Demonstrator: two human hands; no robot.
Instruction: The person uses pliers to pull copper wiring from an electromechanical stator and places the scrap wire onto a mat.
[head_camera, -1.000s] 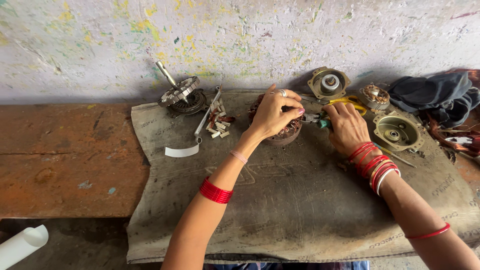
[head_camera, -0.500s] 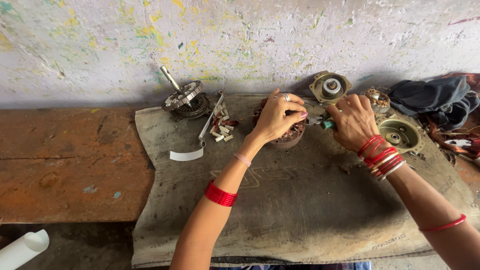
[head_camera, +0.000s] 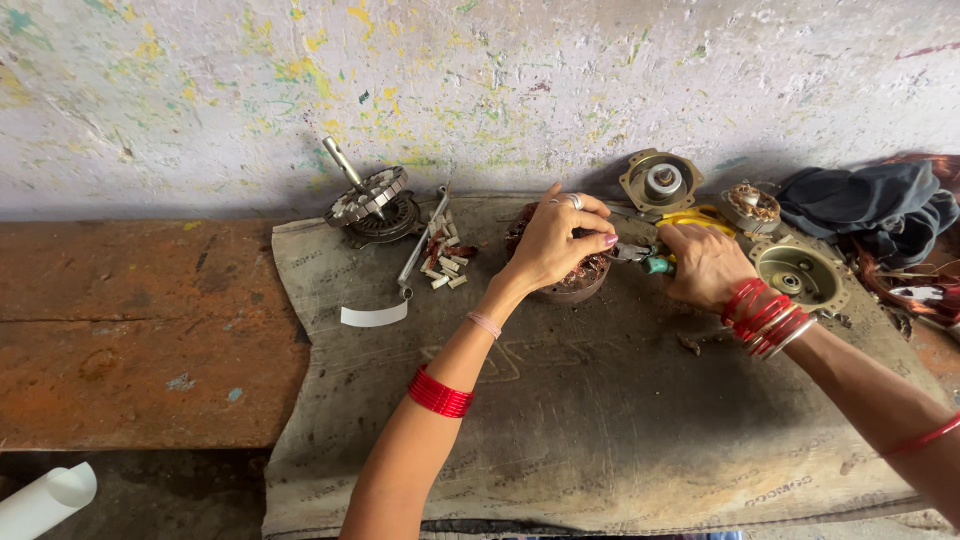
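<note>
Left hand (head_camera: 562, 243) cupped over wound stator (head_camera: 565, 275), fingers gripping its top, stator directly beneath on burlap sack (head_camera: 600, 420). Right hand (head_camera: 705, 262) closed around pliers (head_camera: 640, 256), jaws touching stator's right edge. Beyond: motor cover (head_camera: 800, 272), rotor (head_camera: 368, 200).

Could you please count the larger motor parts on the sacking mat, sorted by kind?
Wound stator, under the left hand: 1
Rotor with shaft: 1
Round metal end covers: 2
Small copper-wound piece: 1
Total: 5
The right hand grips a green-handled tool at the stator.
</note>
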